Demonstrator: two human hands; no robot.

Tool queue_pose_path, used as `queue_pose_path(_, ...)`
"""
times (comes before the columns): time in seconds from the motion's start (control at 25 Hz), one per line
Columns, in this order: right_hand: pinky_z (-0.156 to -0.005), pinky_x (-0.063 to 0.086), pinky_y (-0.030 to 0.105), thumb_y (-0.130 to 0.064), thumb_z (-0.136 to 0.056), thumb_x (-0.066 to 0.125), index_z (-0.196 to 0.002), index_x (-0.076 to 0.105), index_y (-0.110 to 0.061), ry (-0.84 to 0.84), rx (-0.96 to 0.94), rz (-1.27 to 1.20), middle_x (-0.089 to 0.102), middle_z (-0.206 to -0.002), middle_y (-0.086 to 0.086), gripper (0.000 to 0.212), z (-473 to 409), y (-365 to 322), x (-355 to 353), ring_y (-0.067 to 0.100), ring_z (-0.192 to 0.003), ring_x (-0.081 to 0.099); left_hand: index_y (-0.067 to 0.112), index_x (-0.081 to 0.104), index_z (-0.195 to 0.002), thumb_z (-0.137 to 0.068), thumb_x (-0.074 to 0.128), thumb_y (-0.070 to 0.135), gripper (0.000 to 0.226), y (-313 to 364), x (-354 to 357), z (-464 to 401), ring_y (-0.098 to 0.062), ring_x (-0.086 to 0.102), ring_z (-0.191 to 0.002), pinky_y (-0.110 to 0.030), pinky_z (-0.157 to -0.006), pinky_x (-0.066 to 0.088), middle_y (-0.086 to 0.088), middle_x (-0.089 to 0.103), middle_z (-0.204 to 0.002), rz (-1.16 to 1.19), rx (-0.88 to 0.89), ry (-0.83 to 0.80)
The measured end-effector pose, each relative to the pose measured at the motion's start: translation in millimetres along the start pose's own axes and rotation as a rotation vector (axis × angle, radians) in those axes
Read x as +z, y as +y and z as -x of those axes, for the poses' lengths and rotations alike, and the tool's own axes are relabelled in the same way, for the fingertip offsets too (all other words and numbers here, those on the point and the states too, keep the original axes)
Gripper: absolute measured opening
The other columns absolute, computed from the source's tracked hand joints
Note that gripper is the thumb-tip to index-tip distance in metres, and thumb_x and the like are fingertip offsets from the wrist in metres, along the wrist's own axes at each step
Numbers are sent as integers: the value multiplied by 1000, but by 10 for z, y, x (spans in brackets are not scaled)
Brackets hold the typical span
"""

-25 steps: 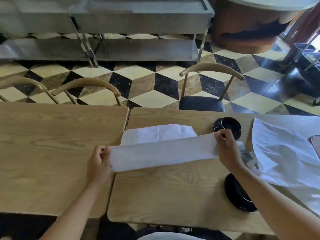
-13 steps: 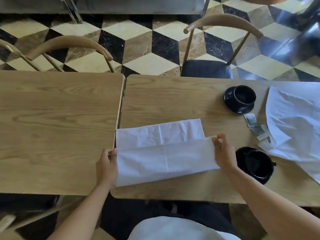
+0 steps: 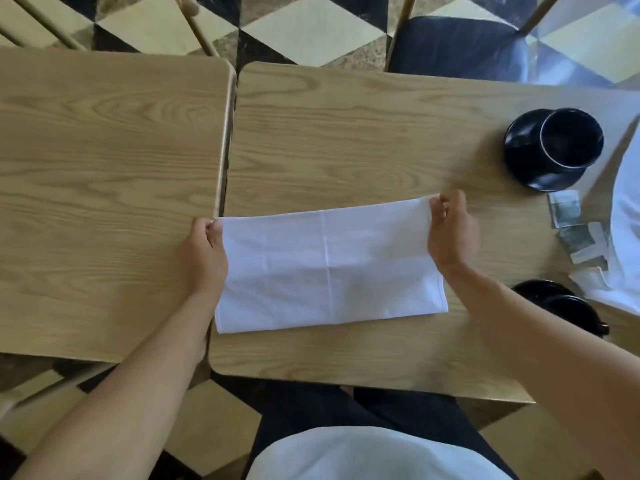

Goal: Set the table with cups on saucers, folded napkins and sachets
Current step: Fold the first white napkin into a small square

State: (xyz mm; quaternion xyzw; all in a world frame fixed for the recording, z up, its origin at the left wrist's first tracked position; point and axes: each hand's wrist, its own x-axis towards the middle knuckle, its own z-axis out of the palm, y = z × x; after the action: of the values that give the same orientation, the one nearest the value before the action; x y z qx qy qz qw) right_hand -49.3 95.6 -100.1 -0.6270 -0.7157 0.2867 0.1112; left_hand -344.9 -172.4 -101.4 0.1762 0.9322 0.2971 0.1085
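A white napkin (image 3: 329,268) lies folded in half as a long rectangle on the right wooden table (image 3: 363,140). My left hand (image 3: 204,254) pinches its far left corner, and my right hand (image 3: 450,233) pinches its far right corner. A black cup (image 3: 571,138) stands on a black saucer (image 3: 523,154) at the right. A second black cup on a saucer (image 3: 568,304) is partly hidden behind my right forearm. Several grey sachets (image 3: 575,230) lie between the two cups.
A second wooden table (image 3: 104,188) adjoins on the left with a narrow gap. More white cloth (image 3: 627,230) lies at the right edge. A dark-cushioned chair (image 3: 457,46) stands beyond the right table, and wooden chair backs (image 3: 194,26) stand beyond the left one.
Both hands carried the napkin's near flap forward over the far half and laid it flat, so the napkin is now folded in half. The camera tilted further down.
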Motion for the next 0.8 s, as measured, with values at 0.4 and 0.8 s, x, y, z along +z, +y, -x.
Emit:
queue_pose_path(0.4,-88,38,47,-22,-103,47,-103,58,-3,70,-69,219,60,-105,19,22,63,37,151,40,-99,53,5,54,-94,-106,44,38,36,-114,190,-63,-26,48,-69,-32,-62,26,-7,60,-79,-126,-4,54)
queue_pose_path(0.8,-122,16,58,-31,-102,51,-143,52,-6,-94,-569,226,42,-154,19,48,977,-399,392,42,-148,31,2,41,-146,-104,41,35,53,51,179,723,-42,30,-145,-54,-119,21,-25,37,-153,-354,490,-55)
